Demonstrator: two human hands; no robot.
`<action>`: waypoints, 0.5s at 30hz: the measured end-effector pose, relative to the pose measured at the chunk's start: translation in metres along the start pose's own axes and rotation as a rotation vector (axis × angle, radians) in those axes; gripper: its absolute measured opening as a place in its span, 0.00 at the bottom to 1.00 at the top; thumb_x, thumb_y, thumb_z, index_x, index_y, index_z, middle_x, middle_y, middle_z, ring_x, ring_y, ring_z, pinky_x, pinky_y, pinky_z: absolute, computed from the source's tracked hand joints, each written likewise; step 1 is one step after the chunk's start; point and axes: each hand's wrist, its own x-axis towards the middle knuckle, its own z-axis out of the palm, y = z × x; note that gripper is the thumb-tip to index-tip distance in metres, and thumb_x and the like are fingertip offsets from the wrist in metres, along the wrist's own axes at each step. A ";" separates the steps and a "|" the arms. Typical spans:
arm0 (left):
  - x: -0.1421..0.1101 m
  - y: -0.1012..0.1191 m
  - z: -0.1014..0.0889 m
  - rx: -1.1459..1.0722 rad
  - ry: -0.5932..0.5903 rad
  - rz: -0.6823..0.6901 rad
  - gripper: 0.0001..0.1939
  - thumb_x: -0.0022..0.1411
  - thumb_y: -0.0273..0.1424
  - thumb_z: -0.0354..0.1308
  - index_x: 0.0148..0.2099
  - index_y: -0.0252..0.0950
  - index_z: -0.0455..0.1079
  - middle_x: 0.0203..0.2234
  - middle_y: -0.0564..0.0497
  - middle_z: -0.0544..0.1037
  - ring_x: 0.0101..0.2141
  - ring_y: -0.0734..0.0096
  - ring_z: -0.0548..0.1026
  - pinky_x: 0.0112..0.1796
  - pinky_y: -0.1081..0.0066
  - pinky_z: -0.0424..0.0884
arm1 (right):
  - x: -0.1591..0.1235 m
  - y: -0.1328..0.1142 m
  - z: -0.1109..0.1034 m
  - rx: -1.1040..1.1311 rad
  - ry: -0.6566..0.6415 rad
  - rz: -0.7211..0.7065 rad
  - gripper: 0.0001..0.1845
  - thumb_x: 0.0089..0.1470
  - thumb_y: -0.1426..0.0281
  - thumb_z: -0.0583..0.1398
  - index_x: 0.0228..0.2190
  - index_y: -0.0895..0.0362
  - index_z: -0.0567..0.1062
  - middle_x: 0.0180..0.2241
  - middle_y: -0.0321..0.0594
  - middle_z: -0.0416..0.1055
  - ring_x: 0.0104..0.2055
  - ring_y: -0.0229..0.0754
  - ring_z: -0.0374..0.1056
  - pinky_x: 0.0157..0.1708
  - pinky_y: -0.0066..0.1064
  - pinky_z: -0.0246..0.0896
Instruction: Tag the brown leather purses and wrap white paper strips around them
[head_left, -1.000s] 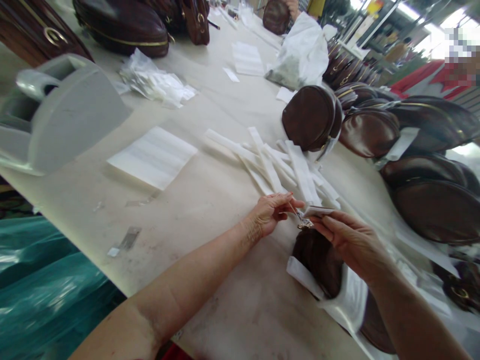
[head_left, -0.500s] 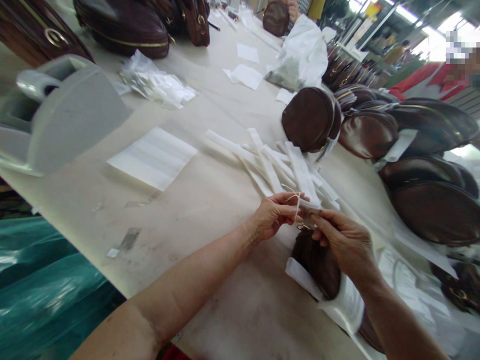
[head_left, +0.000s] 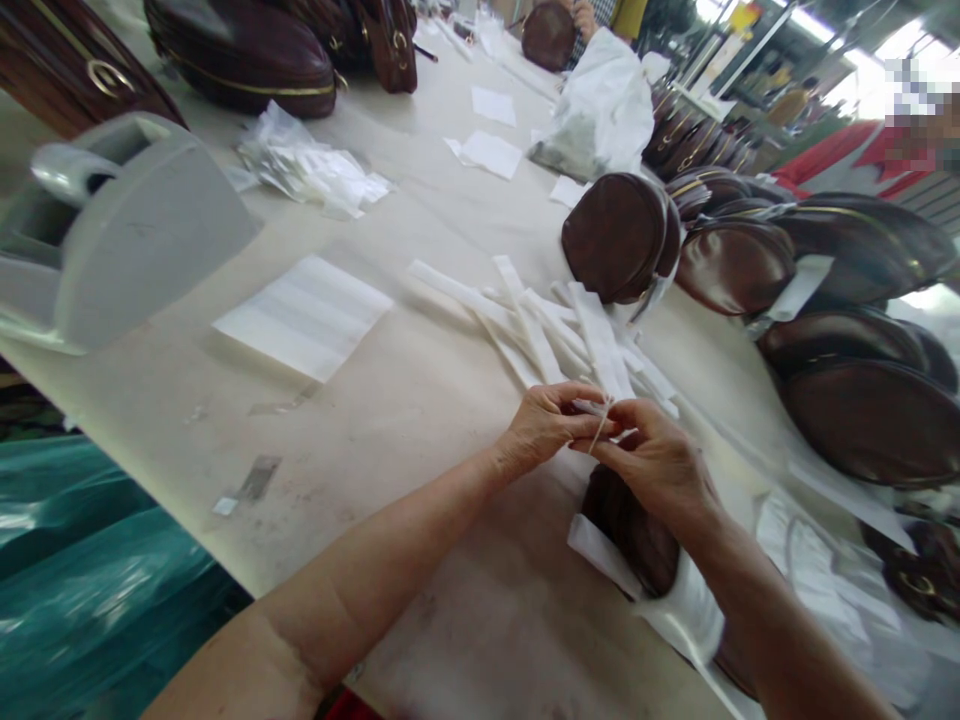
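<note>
My left hand (head_left: 544, 425) and my right hand (head_left: 656, 460) meet fingertip to fingertip above a dark brown leather bag (head_left: 634, 530) lying on the table. Both pinch a thin pale string (head_left: 600, 428) with a small white tag; the fingers hide most of the tag. A white foam wrap (head_left: 675, 600) lies round the bag below my right wrist. Just beyond my hands is a loose pile of several white foam strips (head_left: 555, 330).
A grey tape dispenser (head_left: 112, 230) stands at the left, with a white foam sheet (head_left: 304, 315) beside it. Brown bags (head_left: 825, 330) are stacked along the right side, and more bags (head_left: 240, 50) sit at the far left. Another person in red (head_left: 862, 160) is at the far right.
My hands have drawn together over the bag. The small metal ring seen under the tag is now hidden, and the string now runs between my pinched fingers.
</note>
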 end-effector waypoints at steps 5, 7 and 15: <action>0.005 0.006 -0.006 0.111 0.121 0.071 0.16 0.37 0.34 0.70 0.27 0.31 0.70 0.17 0.56 0.70 0.17 0.82 0.65 0.19 0.78 0.61 | 0.005 0.016 -0.013 0.271 -0.031 0.075 0.25 0.37 0.51 0.66 0.31 0.57 0.70 0.23 0.34 0.69 0.20 0.35 0.64 0.19 0.26 0.57; 0.009 0.011 -0.009 0.087 0.196 0.115 0.15 0.39 0.33 0.69 0.27 0.31 0.69 0.17 0.57 0.70 0.17 0.83 0.64 0.18 0.80 0.59 | 0.004 0.026 -0.017 0.264 0.007 0.036 0.22 0.37 0.55 0.66 0.30 0.56 0.71 0.22 0.33 0.68 0.22 0.35 0.64 0.23 0.27 0.59; 0.022 0.034 -0.027 -0.384 0.354 0.142 0.13 0.48 0.27 0.66 0.24 0.33 0.63 0.15 0.59 0.67 0.15 0.86 0.60 0.17 0.81 0.56 | -0.003 0.032 -0.015 0.141 0.018 -0.057 0.17 0.44 0.57 0.62 0.33 0.57 0.75 0.23 0.36 0.70 0.24 0.37 0.65 0.25 0.29 0.61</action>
